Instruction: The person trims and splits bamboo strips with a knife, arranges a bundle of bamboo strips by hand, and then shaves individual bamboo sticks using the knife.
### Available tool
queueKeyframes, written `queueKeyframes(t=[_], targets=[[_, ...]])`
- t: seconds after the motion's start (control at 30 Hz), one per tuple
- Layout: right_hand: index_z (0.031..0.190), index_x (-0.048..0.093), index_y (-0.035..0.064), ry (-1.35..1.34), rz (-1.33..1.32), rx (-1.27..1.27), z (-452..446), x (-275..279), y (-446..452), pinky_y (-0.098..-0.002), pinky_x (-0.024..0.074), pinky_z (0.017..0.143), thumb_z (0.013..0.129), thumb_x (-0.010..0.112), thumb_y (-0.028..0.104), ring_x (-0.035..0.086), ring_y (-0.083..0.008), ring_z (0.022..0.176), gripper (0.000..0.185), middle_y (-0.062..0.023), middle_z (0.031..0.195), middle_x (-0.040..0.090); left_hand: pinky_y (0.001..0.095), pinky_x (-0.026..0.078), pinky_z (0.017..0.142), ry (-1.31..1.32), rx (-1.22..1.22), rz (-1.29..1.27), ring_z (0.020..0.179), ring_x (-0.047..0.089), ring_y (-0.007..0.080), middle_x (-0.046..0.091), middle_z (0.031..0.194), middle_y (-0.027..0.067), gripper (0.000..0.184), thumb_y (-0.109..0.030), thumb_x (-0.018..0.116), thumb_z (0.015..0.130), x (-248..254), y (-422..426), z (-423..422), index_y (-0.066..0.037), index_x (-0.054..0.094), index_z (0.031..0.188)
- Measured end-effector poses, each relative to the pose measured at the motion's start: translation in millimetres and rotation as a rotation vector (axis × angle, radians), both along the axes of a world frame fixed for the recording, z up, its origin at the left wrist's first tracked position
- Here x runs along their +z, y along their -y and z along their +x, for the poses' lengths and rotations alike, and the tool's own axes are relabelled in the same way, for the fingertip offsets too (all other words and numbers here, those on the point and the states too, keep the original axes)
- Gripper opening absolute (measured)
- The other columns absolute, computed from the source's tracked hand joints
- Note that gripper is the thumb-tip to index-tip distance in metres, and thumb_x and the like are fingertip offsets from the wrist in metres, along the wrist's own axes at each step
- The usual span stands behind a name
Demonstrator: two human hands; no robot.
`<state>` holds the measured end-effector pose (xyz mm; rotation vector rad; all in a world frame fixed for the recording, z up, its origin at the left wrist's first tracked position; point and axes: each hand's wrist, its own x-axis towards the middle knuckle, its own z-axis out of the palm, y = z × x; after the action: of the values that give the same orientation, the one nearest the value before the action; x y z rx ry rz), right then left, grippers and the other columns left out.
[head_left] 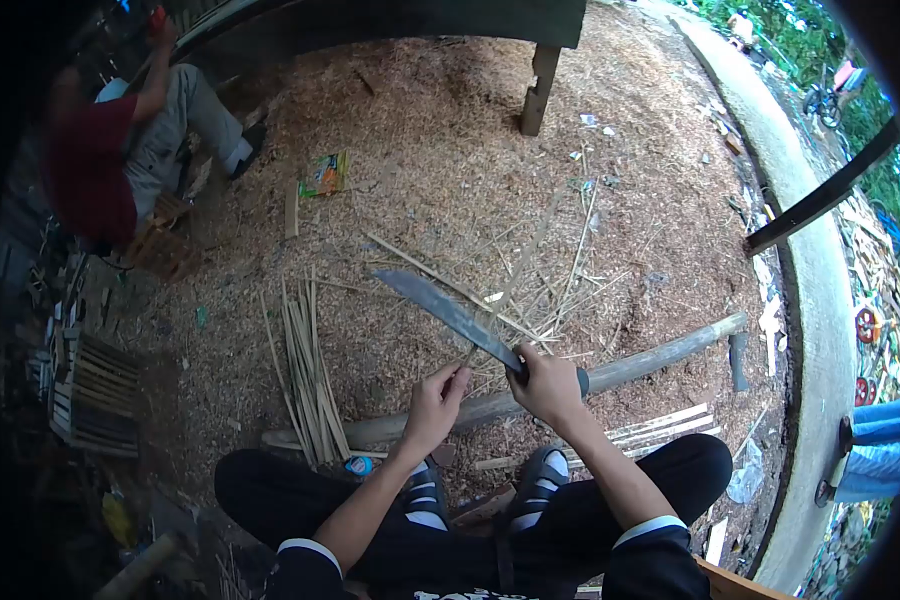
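Note:
My right hand [547, 385] is wrapped round the dark handle of a machete [444, 313]. Its long, broad blade points up and to the left, above the ground. Just left of the handle, my left hand [437, 402] pinches a thin bamboo strip [526, 257], which runs up past the blade and looks faint and blurred. More thin strips [573, 290] lie scattered on the ground beyond the blade. A bundle of bamboo strips [312, 365] rests left of my hands, one end over a long wooden log [650, 358] lying in front of my feet.
A second blade [738, 362] leans by the log's right end. Pale slats [660, 428] lie near my right knee. Another person [95, 170] sits upper left beside a dark table [450, 20]. A post [820, 190] and concrete kerb [805, 300] stand right; a person's blue-clad legs [882, 450] show there.

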<state>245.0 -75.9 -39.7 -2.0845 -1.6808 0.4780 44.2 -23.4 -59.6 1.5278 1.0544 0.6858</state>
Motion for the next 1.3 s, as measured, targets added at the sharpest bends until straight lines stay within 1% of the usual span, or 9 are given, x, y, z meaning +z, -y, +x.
queueKeyframes(t=[0.27, 0.4, 0.47, 0.57, 0.7, 0.93, 1.07, 1.17, 1.3], targets=[[0.092, 0.059, 0.008, -0.042, -0.053, 0.066, -14, 1, -2, -0.0495, 0.0536, 0.062, 0.086, 0.066, 0.03, 0.067, -0.0381, 0.062, 0.024, -0.016, 0.064, 0.065, 0.0352, 0.04, 0.052, 0.022, 0.044, 0.197, 0.054, 0.055, 0.0161, 0.056, 0.063, 0.0154, 0.027, -0.023, 0.056, 0.102, 7, 4, 7, 0.002, 0.065, 0.102], [0.088, 0.058, 0.007, -0.1, -0.084, 0.051, -17, 1, 1, -0.0493, 0.0539, 0.063, 0.086, 0.065, 0.032, 0.067, -0.0386, 0.064, 0.026, -0.0175, 0.065, 0.065, 0.0311, 0.043, 0.057, -0.172, -0.053, 0.101, 0.063, 0.055, 0.0099, 0.059, 0.071, 0.0066, 0.023, -0.018, 0.057, 0.101, 8, 2, 7, 0.003, 0.065, 0.106], [0.087, 0.057, 0.0071, -0.095, -0.09, 0.052, -18, -2, 3, -0.0497, 0.0538, 0.063, 0.086, 0.065, 0.032, 0.067, -0.0388, 0.065, 0.026, -0.0178, 0.065, 0.065, 0.0374, 0.045, 0.054, -0.187, -0.077, 0.12, 0.056, 0.062, 0.029, 0.061, 0.068, 0.02, 0.021, -0.019, 0.058, 0.1, 16, 1, 15, 0.002, 0.064, 0.1], [0.078, 0.058, 0.0066, -0.043, -0.049, 0.073, -17, -10, 5, -0.0482, 0.0534, 0.061, 0.084, 0.068, 0.03, 0.066, -0.0385, 0.061, 0.026, -0.0156, 0.062, 0.064, 0.0383, 0.045, 0.054, -0.132, -0.077, 0.219, 0.056, 0.062, 0.0306, 0.06, 0.067, 0.0201, 0.02, -0.018, 0.058, 0.099, 7, 2, 17, 0.001, 0.064, 0.099], [0.083, 0.06, 0.0082, -0.057, -0.093, 0.057, -3, -19, 2, -0.0486, 0.0536, 0.064, 0.083, 0.066, 0.026, 0.067, -0.0379, 0.066, 0.019, -0.0163, 0.065, 0.065, 0.0375, 0.044, 0.054, -0.168, -0.092, 0.324, 0.057, 0.062, 0.0305, 0.061, 0.067, 0.0196, 0.021, -0.019, 0.058, 0.099, -2, 8, 15, 0.001, 0.065, 0.101], [0.086, 0.063, 0.006, -0.056, -0.116, -0.206, 45, -12, -19, -0.0507, 0.0538, 0.069, 0.084, 0.065, 0.021, 0.068, -0.0383, 0.068, 0.015, -0.0194, 0.07, 0.066, 0.0339, 0.038, 0.05, -0.115, -0.09, 0.057, 0.052, 0.047, 0.0138, 0.05, 0.059, 0.0108, 0.026, -0.023, 0.058, 0.101, -10, 29, 6, 0.002, 0.064, 0.101], [0.087, 0.061, 0.0061, -0.098, -0.067, -0.108, 15, -31, -7, -0.0525, 0.0532, 0.067, 0.085, 0.063, 0.023, 0.067, -0.0384, 0.066, 0.017, -0.0196, 0.068, 0.066, 0.0317, 0.035, 0.048, -0.164, -0.035, 0.084, 0.052, 0.043, 0.0108, 0.048, 0.057, 0.0075, 0.028, -0.024, 0.058, 0.101, -19, 13, -1, 0.003, 0.064, 0.093], [0.09, 0.062, 0.0081, 0.119, -0.211, 0.143, 24, -27, -13, -0.0505, 0.0538, 0.066, 0.088, 0.058, 0.026, 0.068, -0.0373, 0.066, 0.018, -0.019, 0.068, 0.066, 0.0321, 0.035, 0.048, -0.092, 0.038, 0.084, 0.05, 0.042, 0.0122, 0.048, 0.056, 0.0078, 0.028, -0.024, 0.058, 0.101, -25, 10, -6, 0.002, 0.064, 0.09], [0.094, 0.068, 0.0077, -0.183, -0.098, -0.428, 101, -27, -35, -0.0475, 0.0554, 0.069, 0.089, 0.061, 0.02, 0.069, -0.0342, 0.066, 0.015, -0.0159, 0.071, 0.068, 0.0321, 0.035, 0.049, -0.14, -0.001, 0.267, 0.052, 0.043, 0.0115, 0.049, 0.057, 0.0066, 0.028, -0.024, 0.057, 0.101, -19, 19, -14, 0.001, 0.064, 0.091]])
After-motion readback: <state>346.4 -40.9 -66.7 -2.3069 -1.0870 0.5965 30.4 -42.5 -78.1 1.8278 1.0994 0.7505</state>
